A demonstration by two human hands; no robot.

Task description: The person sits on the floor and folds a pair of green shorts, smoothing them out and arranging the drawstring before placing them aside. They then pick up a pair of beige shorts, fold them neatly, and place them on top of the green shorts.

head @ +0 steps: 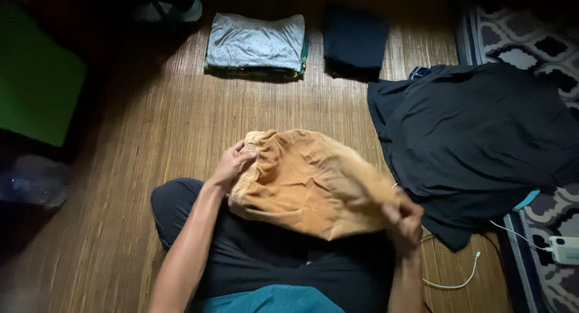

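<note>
Left grip (232, 164): fingers curled and pinching the upper-left edge of the tan cloth (307, 183), thumb side toward the lap. Right grip (405, 219): closed on the cloth's lower-right corner; blurred, so finger detail can't be told. Cloth: corduroy-like, orange-tan, stretched diagonally btw. the two hands, from approx. 10 o'clock to 4 o'clock of frame centre, held just above the lap. Lap: legs (181, 207) in dark trousers, crossed, at 6 o'clock; teal shirt hem (271, 301) at the bottom edge.

Floor: woven reed mat (151, 126), brown, ribs running vertically in view.

At 12 o'clock, well apart from the hands: folded pale-grey garment (256, 41) lying on top of a green folded piece, edge of which shows at right and below. Just beside it, at 1 o'clock: folded dark-navy stack (356, 38).

At 3 o'clock: large black garment (476, 138), unfolded, spread loosely over mat edge and onto a patterned rug (531, 41) w/ grey-white geometric motif. Its lower-left corner lies near the right hand; touching or not, can't tell. A small teal bit shows under its lower-right hem.

At 4–5 o'clock: white cable (458, 281) curving on the mat, plug end near the black garment; white power bank (566, 249) on the rug at far right.

At 9 o'clock: green flat object (36, 84), dim; below it a clear plastic item, too dark to identify.
</note>
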